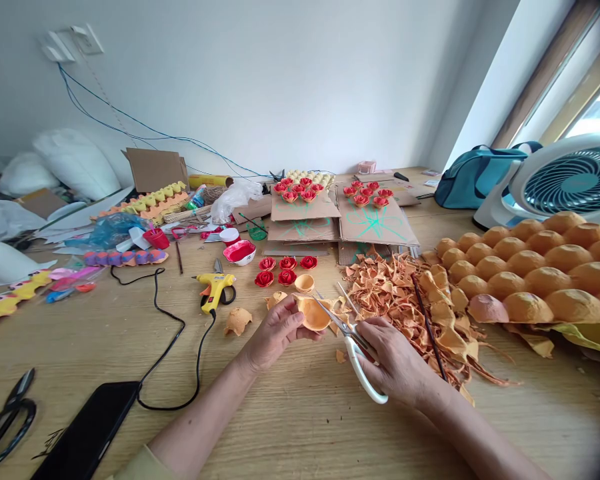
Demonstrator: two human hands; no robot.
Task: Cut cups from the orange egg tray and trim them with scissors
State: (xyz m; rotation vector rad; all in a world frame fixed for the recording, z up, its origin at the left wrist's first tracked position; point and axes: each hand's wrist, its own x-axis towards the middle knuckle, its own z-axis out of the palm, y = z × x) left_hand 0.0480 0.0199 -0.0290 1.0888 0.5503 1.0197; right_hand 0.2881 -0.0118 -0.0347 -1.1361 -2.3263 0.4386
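Observation:
My left hand (275,337) pinches an orange egg-carton cup (314,313) just above the wooden table (290,427). My right hand (397,360) grips white-handled scissors (353,343), whose open blades touch the cup's right edge. A heap of orange carton trimmings (393,293) lies just beyond my right hand. Three red painted paper roses (287,263) and two more below them sit behind the cup, beside an uncut orange cup (305,283).
An orange egg tray (535,267) lies at right, a fan (565,180) and blue bag (475,177) behind it. A yellow glue gun (213,290) with black cord, a red bowl (240,252), a phone (90,430) and black scissors (5,417) lie at left. Cardboard with red roses (340,213) stands at the back.

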